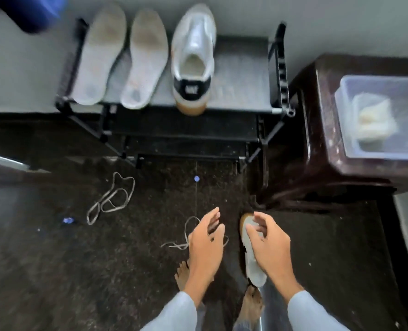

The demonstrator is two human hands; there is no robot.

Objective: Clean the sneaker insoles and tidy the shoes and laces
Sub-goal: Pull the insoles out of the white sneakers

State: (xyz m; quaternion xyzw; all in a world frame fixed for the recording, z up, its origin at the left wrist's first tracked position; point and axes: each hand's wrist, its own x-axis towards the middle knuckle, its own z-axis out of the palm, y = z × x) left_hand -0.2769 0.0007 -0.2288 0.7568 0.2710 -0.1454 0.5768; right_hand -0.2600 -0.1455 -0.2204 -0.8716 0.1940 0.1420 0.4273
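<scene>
Two insoles (99,56) and one sneaker (193,56) well ahead of both hands. Second sneaker (253,266) below right hand (269,244). Two laces: one lace (176,246) below left hand (206,244), other lace (107,195) farther left.

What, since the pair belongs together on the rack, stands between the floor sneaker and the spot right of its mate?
Nothing visible. The floor sneaker lies under the right hand; the rack's top shelf is bare right of the other sneaker, and only dark floor lies between. The stool stands off to the right.
</scene>
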